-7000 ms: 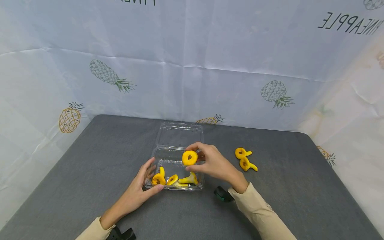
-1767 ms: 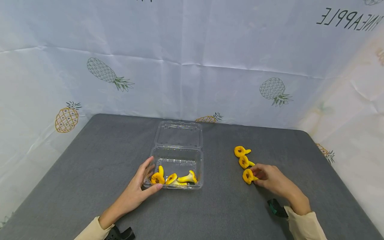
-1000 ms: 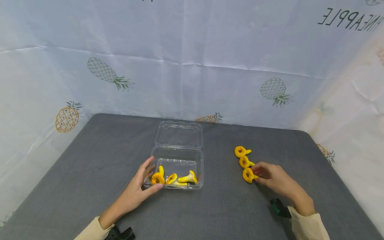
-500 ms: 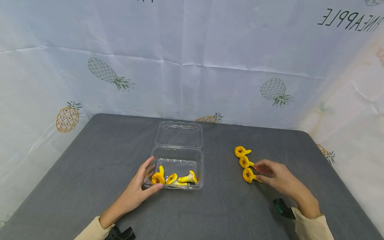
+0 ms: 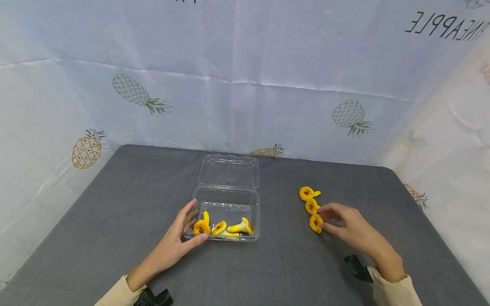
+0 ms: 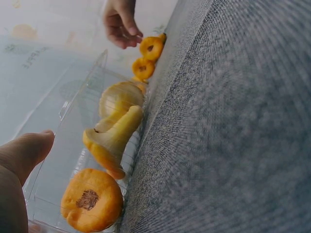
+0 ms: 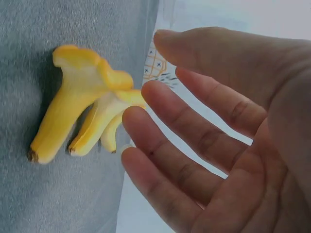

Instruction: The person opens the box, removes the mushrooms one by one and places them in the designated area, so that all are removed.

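Yellow chanterelle mushrooms lie in two groups. In the head view several are along the near side of a clear plastic box (image 5: 226,204), among them an orange-yellow one (image 5: 201,227) and a pale-stemmed one (image 5: 241,226). My left hand (image 5: 176,240) rests at the box's near left corner, thumb along the front, fingers at the left wall. My right hand (image 5: 352,225) hovers over the stems of three mushrooms in a row: far (image 5: 307,193), middle (image 5: 311,207) and near (image 5: 315,223). In the right wrist view its fingers (image 7: 194,136) are spread and hold nothing, apart from the near mushroom (image 7: 77,97).
The box's lid (image 5: 229,171) lies folded back behind it. Everything stands on a grey cloth-covered table (image 5: 275,272). A white pineapple-print curtain (image 5: 229,114) hangs beyond the far edge. Dark devices (image 5: 357,268) are on both wrists.
A mushroom that my right hand held above the box now lies nearest in the right-hand row, released. That hand has since drawn back, then shifted slightly left. My left hand stays at the box.
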